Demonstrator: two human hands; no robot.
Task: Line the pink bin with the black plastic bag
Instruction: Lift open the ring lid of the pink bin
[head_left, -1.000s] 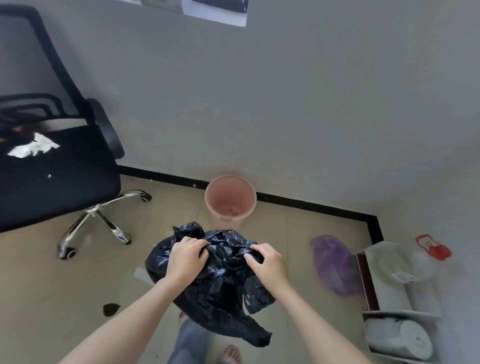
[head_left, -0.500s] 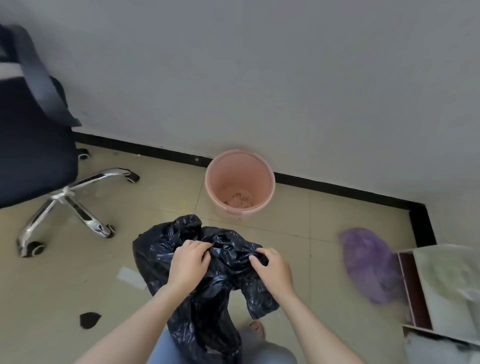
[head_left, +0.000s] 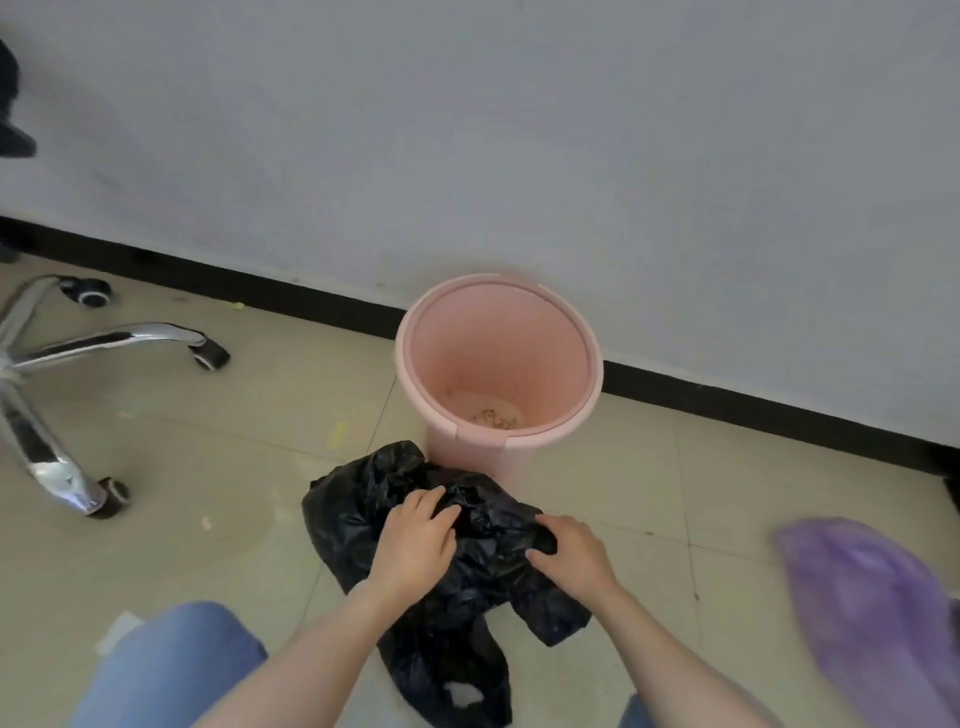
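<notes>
Both hands are clamped on the black plastic bag (head_left: 452, 551), the left hand (head_left: 415, 540) bunching the crumpled film on one side and the right hand (head_left: 574, 558) pinching it on the other, as if hunting for the mouth. That bag hangs just in front of the pink bin (head_left: 498, 364), its upper fold almost at the bin's near wall, its tail trailing down toward the person's knees. The bin stands upright against the wall, unlined, with a little debris on its bottom. The step in hand looks like opening the bag; next, the mouth needs spreading wide and lifting over the rim. Compared with half a second ago, the bin looks larger and closer, the bag is nearer to it, and the purple bag (head_left: 872, 618) sits farther to the bin's right.
</notes>
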